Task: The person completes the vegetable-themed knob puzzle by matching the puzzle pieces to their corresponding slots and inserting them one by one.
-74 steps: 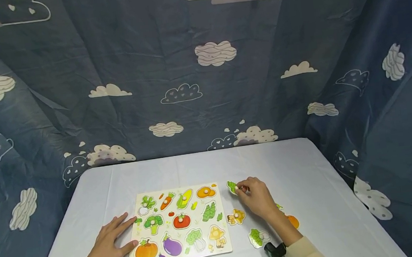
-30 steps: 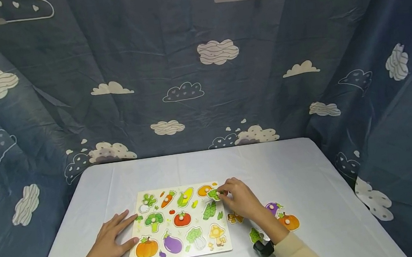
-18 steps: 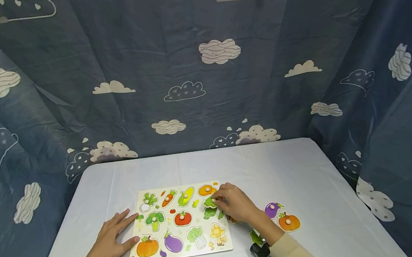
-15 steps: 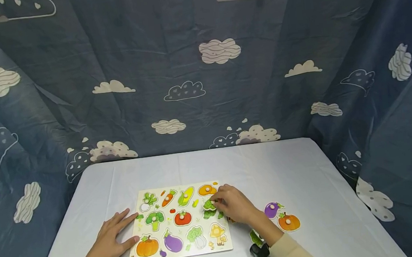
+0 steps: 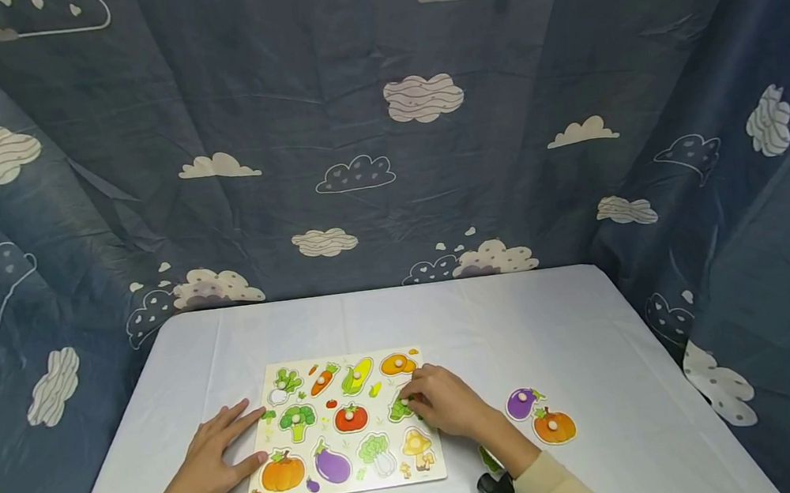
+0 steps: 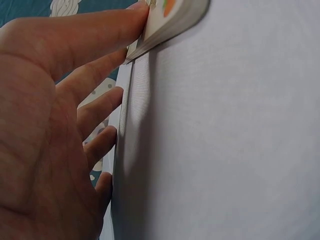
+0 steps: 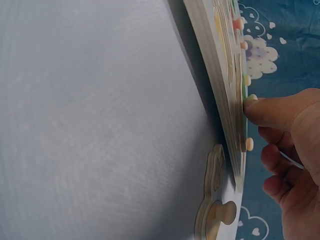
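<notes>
A white vegetable puzzle board [image 5: 323, 426] lies on the table. My right hand [image 5: 446, 402] pinches the knob of a green vegetable puzzle piece [image 5: 398, 410] at the slot on the board's right side; the fingers hide part of that piece. In the right wrist view the thumb [image 7: 275, 110] presses against its pale knob [image 7: 252, 98]. My left hand [image 5: 205, 465] lies at the board's left edge with fingers spread and fairly straight. Seen from the left wrist, the left thumb [image 6: 100, 37] touches the board's corner [image 6: 172, 27].
Right of the board lie an eggplant piece [image 5: 521, 404] and a pumpkin piece [image 5: 553, 426]. A leafy green piece [image 5: 488, 460] is mostly covered by the right wrist. A knobbed piece [image 7: 212, 220] rests beside the board. White cloth [image 5: 345, 323] covers the table; a cloud-print curtain [image 5: 268, 116] hangs behind.
My right hand has carried the green piece from the table leftward onto the board and down to the right-hand slot. The left hand has stayed at the board's edge.
</notes>
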Demonstrator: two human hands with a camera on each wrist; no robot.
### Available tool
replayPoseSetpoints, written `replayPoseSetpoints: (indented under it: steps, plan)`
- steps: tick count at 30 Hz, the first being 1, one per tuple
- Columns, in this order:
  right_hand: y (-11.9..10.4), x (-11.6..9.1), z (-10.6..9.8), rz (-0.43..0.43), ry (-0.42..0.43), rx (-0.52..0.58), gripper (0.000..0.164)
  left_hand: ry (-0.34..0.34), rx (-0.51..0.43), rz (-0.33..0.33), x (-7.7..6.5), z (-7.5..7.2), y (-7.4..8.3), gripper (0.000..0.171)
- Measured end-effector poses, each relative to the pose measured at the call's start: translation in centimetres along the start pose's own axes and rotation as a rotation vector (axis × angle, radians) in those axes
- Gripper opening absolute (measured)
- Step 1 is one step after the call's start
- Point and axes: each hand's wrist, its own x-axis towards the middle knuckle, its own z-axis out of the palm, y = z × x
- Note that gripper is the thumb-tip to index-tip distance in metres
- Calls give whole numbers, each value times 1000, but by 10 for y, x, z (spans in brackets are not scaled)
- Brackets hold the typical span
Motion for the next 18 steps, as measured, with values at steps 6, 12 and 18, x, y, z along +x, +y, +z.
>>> replayPoseSetpoints:
  steps: [6,12,18]
  plan:
    - [-3,0,0,5,-10,-1,15,-2,0,-3,0,0,0,72]
    - [-3,1,2,17,-8,-1,16,-6,4,-1,0,0,-1,72]
    - [0,3,5,22,6,-26,17,-9,3,-1,0,-1,0,72]
